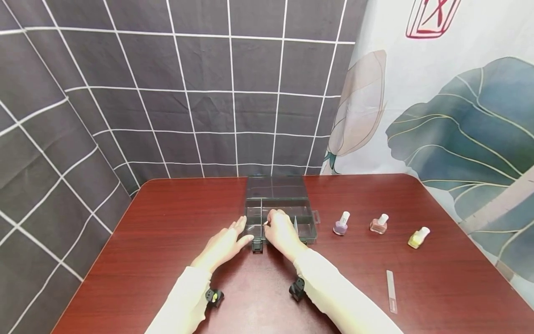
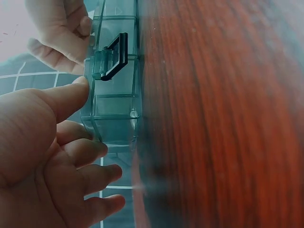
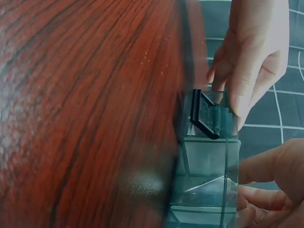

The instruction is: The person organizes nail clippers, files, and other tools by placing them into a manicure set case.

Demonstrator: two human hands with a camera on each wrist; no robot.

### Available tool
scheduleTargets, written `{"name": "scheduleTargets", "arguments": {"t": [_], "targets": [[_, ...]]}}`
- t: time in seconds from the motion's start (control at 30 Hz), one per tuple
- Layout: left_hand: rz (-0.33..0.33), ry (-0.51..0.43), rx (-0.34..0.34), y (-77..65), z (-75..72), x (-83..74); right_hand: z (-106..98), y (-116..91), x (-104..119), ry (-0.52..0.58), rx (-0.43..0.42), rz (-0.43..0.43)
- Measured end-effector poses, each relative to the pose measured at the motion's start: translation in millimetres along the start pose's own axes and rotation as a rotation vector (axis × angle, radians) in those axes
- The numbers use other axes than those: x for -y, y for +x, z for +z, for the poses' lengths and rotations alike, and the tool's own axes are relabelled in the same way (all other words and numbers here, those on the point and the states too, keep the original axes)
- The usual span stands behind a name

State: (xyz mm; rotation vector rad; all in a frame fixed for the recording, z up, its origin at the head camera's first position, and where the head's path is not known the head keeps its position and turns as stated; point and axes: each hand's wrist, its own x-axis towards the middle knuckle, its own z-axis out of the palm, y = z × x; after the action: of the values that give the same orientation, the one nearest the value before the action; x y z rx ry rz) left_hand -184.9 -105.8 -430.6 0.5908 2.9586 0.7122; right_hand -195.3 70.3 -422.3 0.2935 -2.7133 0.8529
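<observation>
A clear grey divided plastic box (image 1: 308, 229) stands on the table with its lid (image 1: 275, 188) lifted back. My left hand (image 1: 223, 246) rests at its front left corner, thumb on the front rim and fingers along the side wall, fairly straight. My right hand (image 1: 283, 234) reaches over the front wall into the box with bent fingers, beside a divider (image 1: 261, 211). Its fingertips are mostly hidden, so what they hold is unclear. A second divider (image 1: 295, 225) stands to the right of that hand. At the front hangs a dark latch (image 2: 116, 57), unfastened.
Right of the box stand a purple nail polish bottle (image 1: 340, 225), a pinkish-brown one (image 1: 378, 225) and a yellow one (image 1: 418, 238). A slim pale nail file (image 1: 391, 291) lies nearer the front right. Curtains (image 1: 200, 111) hang behind the reddish table (image 1: 179, 204).
</observation>
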Motion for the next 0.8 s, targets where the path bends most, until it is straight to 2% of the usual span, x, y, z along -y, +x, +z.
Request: {"name": "scheduleTargets", "arguments": {"t": [0.37,0.6,0.8], "targets": [[-0.024,-0.014,0.018,1.2,1.8,1.1,-12,-1,-6,0.152,0.008,0.073],[-0.036,-0.028,0.019,1.1,1.7,2.2,-24,-6,-3,0.186,-0.02,0.091],[-0.035,-0.034,0.02,1.3,1.7,1.6,-36,-11,-9,0.203,-0.038,0.098]]}}
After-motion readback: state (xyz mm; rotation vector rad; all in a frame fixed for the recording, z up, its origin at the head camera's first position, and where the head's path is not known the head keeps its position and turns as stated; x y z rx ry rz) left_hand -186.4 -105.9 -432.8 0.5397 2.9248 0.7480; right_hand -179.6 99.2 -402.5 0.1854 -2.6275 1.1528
